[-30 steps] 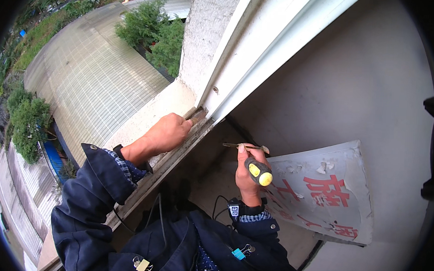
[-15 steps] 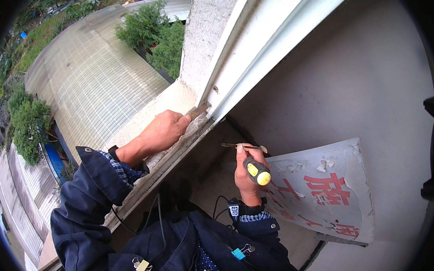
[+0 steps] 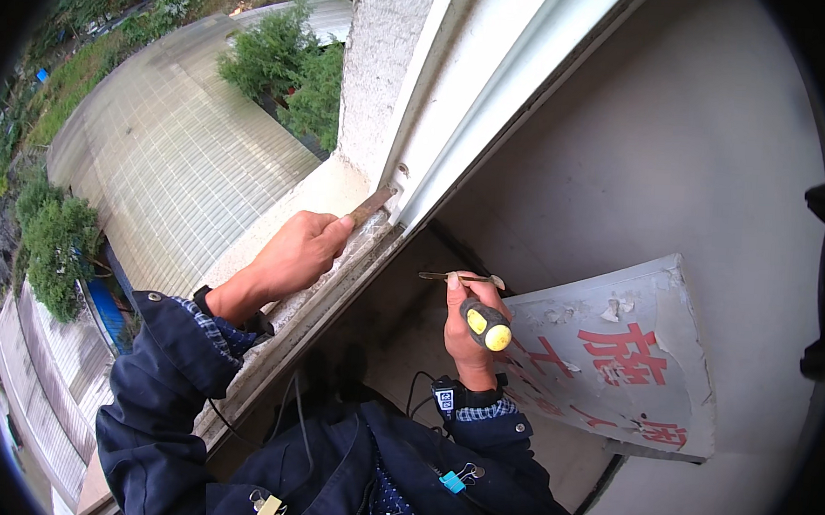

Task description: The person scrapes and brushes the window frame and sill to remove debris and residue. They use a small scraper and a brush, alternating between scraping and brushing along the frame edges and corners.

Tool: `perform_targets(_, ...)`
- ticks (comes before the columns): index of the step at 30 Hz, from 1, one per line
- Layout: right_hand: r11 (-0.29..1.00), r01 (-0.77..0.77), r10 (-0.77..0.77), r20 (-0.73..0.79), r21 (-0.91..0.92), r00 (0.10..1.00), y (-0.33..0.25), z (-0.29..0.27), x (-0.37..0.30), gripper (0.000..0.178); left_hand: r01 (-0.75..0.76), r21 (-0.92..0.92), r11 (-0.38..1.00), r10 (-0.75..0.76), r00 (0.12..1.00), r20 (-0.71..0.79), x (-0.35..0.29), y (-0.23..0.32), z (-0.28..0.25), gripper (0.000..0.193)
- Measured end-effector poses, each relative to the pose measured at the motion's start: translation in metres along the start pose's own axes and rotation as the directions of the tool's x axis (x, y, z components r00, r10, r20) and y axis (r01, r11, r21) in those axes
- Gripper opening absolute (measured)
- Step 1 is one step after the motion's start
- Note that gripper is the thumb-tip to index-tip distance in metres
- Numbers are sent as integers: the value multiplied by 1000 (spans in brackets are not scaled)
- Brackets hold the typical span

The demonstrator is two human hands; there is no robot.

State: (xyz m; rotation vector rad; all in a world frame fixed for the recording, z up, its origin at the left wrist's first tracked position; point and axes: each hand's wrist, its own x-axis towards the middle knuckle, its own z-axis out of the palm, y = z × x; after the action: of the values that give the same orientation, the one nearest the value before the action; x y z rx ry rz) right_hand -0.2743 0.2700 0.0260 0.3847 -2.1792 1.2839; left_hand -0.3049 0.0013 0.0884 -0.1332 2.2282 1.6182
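Observation:
My left hand [image 3: 293,259] is closed round a flat, rusty metal blade [image 3: 374,202], possibly a scraper or chisel. Its far end meets the lower corner of the white window frame [image 3: 477,102], just below a small hole. Crumbly, pale debris lies along the frame's bottom track [image 3: 362,246]. To the right, apart from the frame, my right hand [image 3: 467,340] grips a screwdriver with a black and yellow handle [image 3: 485,325]. A thin, brass-coloured rod [image 3: 444,277] with a wider pale end is pinched in the same fingers; I cannot make out its kind.
A grey board with red markings and peeling patches [image 3: 613,352] leans by the pale wall [image 3: 688,160] at right. Beyond the sill [image 3: 275,213], a corrugated roof [image 3: 185,143] and trees [image 3: 283,55] lie outside. Dark cables [image 3: 304,410] hang before my jacket.
My left hand has drawn back slightly down and left, and more of the flat blade shows. My right hand keeps nearly the same place, still holding the screwdriver and rod.

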Motion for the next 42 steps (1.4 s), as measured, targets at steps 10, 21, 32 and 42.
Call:
perform_targets(10,999,28,-29,-38,-22,999,1,0,5,11,-136,475,869,118,991,69,-43,-2,10,43)
perform_targets(21,991,-130,130,-16,13,991,-1,-5,0,15,-33,625,780,35,999,10,-60,-11,9,42)
perform_targets(32,997,-54,55,-18,53,998,9,5,1,11,68,501,863,-68,998,-19,-24,-18,31,50)
perform_targets(42,990,-101,102,-1,101,995,12,7,0,11,56,457,888,-61,998,-4,7,-7,41,50)
